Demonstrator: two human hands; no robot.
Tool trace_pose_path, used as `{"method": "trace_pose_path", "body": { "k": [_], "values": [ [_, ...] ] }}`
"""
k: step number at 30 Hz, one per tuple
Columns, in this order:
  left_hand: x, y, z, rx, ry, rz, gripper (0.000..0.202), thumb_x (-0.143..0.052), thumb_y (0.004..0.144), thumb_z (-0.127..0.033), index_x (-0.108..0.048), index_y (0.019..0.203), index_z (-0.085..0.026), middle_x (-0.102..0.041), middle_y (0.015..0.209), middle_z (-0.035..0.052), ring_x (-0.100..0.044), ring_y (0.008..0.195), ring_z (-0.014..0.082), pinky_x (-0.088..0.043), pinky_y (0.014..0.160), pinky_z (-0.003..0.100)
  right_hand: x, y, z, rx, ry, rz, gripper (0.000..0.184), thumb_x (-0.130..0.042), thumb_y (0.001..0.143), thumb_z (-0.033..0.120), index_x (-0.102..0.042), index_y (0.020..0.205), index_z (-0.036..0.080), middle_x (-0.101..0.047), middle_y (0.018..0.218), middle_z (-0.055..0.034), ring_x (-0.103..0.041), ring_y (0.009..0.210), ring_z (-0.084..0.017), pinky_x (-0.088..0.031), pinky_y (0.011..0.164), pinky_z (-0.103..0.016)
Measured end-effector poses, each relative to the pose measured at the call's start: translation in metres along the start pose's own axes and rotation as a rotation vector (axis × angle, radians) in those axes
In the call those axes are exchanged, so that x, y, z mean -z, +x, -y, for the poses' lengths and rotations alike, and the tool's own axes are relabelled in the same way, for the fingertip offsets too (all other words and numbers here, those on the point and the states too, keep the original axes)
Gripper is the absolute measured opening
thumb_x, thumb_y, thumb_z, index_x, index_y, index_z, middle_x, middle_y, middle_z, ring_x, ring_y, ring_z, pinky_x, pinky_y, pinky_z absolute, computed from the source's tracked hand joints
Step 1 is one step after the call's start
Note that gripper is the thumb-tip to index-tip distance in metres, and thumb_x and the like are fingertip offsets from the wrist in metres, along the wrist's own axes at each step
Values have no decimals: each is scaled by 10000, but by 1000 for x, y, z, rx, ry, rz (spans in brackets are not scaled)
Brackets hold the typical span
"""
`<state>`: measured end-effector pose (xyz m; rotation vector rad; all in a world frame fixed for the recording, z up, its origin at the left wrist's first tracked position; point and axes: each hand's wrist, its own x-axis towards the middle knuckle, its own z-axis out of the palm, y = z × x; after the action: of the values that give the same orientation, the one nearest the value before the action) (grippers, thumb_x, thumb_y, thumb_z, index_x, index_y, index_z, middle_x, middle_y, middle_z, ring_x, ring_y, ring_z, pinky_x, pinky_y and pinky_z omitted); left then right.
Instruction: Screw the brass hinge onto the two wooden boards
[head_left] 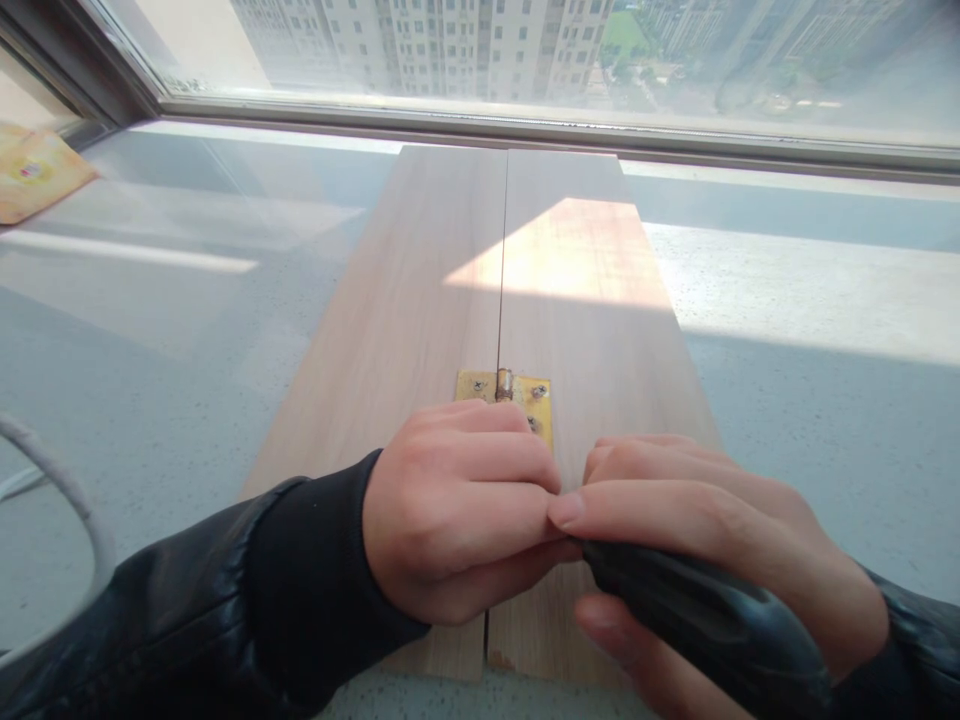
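Two pale wooden boards, the left board point(420, 260) and the right board point(585, 330), lie side by side with a thin seam between them. A brass hinge point(541, 392) bridges that seam, with cross-head screws in its visible plates; its lower part is hidden under my left hand point(465, 500). The fingers of that hand are curled closed over the hinge, and what they pinch is out of sight. My right hand point(720, 530) is wrapped around the black handle of a screwdriver point(705, 610). Its forward end disappears at my left fingers, so the tip is hidden.
The boards rest on a pale speckled sill point(810, 400) below a window point(480, 60). A white cable point(75, 500) loops at the left edge. An orange-yellow flat item point(45, 175) lies in the far left corner. Sunlight falls across the right board.
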<state>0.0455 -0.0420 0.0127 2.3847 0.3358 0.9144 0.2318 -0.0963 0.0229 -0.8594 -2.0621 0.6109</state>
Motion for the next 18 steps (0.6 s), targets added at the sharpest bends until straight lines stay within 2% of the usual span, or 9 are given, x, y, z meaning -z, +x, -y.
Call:
{"method": "trace_pose_path", "body": {
  "k": [6,9,15,18],
  "values": [
    [-2,-3,1,-8,-3,-11,271,-548,914,-183,-626,664,-112,-666,685,69,-532,636,150,-451,581,304,-1,-4,3,-35,28,-22,307,-594,758,74,-599,1054,154,-594,709,-5,-577,599,-121,-487,537,-273],
    [-2,-3,0,-6,18,-3,256,-554,902,-172,-631,665,-113,-668,690,67,-531,634,152,-450,583,306,-1,-6,3,-26,22,-27,312,-564,737,52,-594,1030,153,-587,702,-5,-568,593,-118,-481,537,-275],
    [-1,-4,-1,1,56,-34,186,-624,845,-168,-642,665,-130,-672,666,46,-512,611,143,-427,554,300,-2,-5,-1,5,-24,-18,190,-650,807,169,-574,981,163,-630,695,1,-585,593,-107,-508,564,-265],
    [-2,-4,1,11,65,-78,221,-643,855,-214,-656,650,-133,-638,619,39,-492,586,133,-414,539,294,-1,0,-2,27,-37,-7,156,-677,835,228,-552,910,172,-602,630,30,-540,542,-77,-463,530,-229]
  ]
}}
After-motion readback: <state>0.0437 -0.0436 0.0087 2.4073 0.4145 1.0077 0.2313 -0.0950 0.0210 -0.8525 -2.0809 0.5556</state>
